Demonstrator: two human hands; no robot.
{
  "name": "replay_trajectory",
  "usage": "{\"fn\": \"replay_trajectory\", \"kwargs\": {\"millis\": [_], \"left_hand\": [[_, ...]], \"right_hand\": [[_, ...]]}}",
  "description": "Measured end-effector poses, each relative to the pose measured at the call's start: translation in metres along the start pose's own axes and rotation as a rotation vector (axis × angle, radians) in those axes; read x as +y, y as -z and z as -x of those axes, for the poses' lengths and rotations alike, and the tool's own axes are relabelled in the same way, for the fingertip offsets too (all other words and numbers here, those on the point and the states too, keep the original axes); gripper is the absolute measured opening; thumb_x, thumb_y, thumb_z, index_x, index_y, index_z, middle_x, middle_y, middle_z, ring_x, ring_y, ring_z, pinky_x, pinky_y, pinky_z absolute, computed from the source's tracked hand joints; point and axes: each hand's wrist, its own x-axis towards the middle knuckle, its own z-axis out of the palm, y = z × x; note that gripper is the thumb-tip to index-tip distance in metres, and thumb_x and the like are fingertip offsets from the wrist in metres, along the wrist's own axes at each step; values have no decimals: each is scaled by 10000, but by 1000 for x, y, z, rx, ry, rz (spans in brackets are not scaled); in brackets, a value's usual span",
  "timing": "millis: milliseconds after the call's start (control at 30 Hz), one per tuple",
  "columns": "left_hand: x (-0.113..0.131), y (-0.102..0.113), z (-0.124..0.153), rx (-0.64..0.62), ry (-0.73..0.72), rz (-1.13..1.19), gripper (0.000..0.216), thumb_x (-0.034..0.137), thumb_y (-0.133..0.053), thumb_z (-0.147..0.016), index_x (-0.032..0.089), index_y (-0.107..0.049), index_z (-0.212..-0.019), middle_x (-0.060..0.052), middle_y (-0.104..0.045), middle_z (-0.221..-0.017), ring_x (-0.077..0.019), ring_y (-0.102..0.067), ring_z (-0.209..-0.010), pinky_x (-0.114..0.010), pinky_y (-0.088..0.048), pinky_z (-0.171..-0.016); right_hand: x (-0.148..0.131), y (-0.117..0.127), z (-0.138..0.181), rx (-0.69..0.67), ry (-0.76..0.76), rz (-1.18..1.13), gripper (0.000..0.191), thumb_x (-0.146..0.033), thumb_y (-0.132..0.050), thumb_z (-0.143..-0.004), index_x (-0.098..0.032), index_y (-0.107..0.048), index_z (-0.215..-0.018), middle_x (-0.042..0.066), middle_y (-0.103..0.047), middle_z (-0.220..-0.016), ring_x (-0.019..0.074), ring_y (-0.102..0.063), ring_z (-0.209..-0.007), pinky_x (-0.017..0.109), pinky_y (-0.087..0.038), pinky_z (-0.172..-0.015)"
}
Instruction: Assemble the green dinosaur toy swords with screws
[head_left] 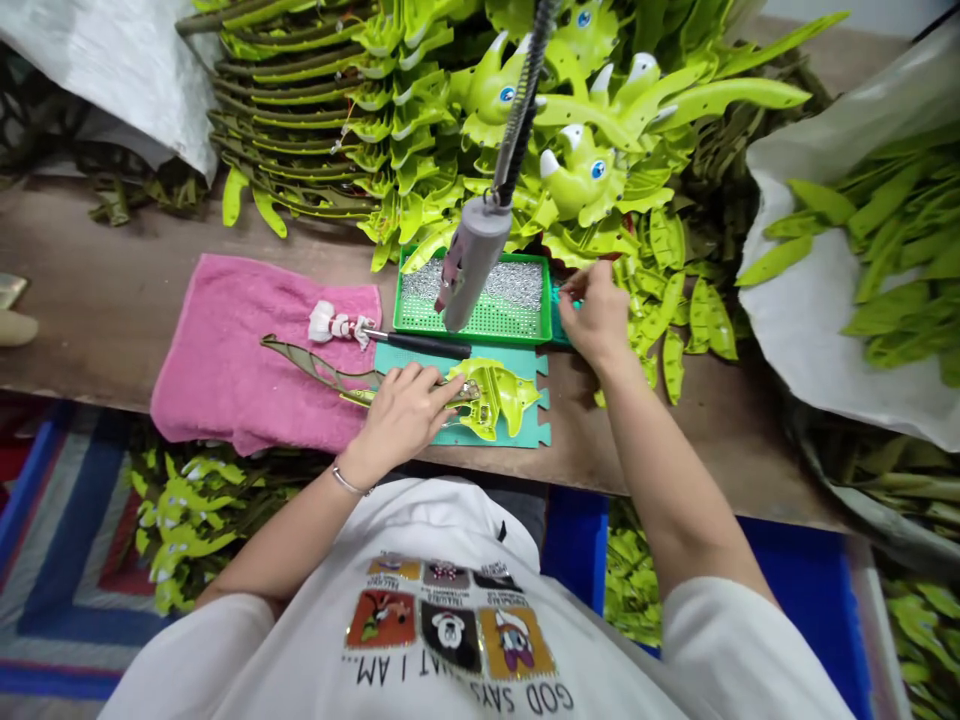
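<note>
My left hand (405,408) is curled over a half-shell of a toy dinosaur (491,395), pressing it to the mat. The shell's lime-green head end lies open side up to the right of my fingers, and its long olive tail reaches left over a pink towel (217,350). My right hand (598,308) is at a small teal tray (559,325), thumb and fingertips pinched; whatever is between them is too small to make out. Beside it, a green basket (472,322) holds many small silvery screws. A grey electric screwdriver (478,260) hangs in front of the basket.
A teal foam mat (536,432) lies under the shell. A black-handled tool (427,345) with white wrapping rests across towel and mat. Stacked dinosaur shells (300,110) and finished-looking heads (581,175) line the back. A white sack (795,330) of green parts stands right.
</note>
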Motion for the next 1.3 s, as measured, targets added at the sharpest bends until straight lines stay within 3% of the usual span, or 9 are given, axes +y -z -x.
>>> {"fn": "replay_trajectory", "kwargs": {"millis": [67,167,233,300,533,700,867,1133,1300], "left_hand": [[0,-1,1,-3,0,8,430,324,-652,-923,227,-584,-1336,-56,-652,-1034,-245,-517,-947,-364,-350,-762],[0,-3,2,-4,10,20,421,333,-641,-929,233,-585,-1334,-52,-651,-1028,-247,-521,-951,-365,-347,-762],[0,-4,2,-3,14,28,424,336,-636,-932,230,-581,-1339,-53,-651,-1025,-247,-522,-954,-367,-350,-769],[-1,-5,2,-1,9,37,423,332,-632,-934,226,-579,-1340,-57,-652,-1034,-247,-522,-960,-370,-354,-775],[-2,-15,6,14,16,85,414,319,-609,-942,217,-575,-1342,-79,-650,-1057,-258,-524,-977,-383,-385,-793],[-7,-23,13,40,18,211,430,264,-602,-934,185,-557,-1354,-102,-631,-1119,-262,-529,-1020,-401,-430,-880],[-8,-17,11,106,-9,301,540,206,-567,-930,121,-440,-1448,-144,-599,-1181,-269,-524,-1083,-412,-444,-922],[-6,-15,-9,86,-151,246,244,242,-484,-1009,217,-684,-1147,-51,-716,-975,-202,-577,-920,-367,-380,-829],[1,-7,-13,73,-153,203,188,264,-537,-991,190,-702,-1044,-46,-712,-889,-194,-601,-868,-354,-360,-814]], "right_hand": [[-19,15,24,-40,-37,-272,215,-254,-606,-825,-236,-453,-975,52,-670,-854,217,-672,-807,386,-534,-759],[-54,32,70,-432,-31,-630,287,-340,-672,-811,-253,-426,-931,19,-700,-818,190,-703,-756,336,-563,-687],[-74,33,94,-613,-20,-685,266,-327,-670,-816,-246,-435,-910,19,-710,-814,172,-703,-728,315,-561,-670],[-85,29,108,-656,-9,-659,218,-285,-639,-822,-240,-441,-899,20,-710,-811,160,-690,-703,305,-551,-662],[-92,16,110,-658,18,-416,200,-137,-547,-765,-240,-437,-897,-1,-690,-785,155,-653,-670,288,-484,-657],[-97,7,112,-627,-95,-280,237,-142,-603,-707,-234,-437,-849,-14,-636,-753,153,-605,-647,280,-427,-625],[-99,4,115,-575,-140,-292,231,-150,-627,-692,-230,-463,-834,-22,-603,-734,143,-561,-632,277,-414,-613],[-108,20,141,-261,-89,-460,79,-254,-578,-846,-244,-503,-869,12,-630,-795,163,-611,-675,316,-513,-667],[-119,8,157,-174,-89,-442,271,-250,-595,-811,-239,-507,-1067,65,-625,-980,216,-635,-864,382,-549,-778]]}}
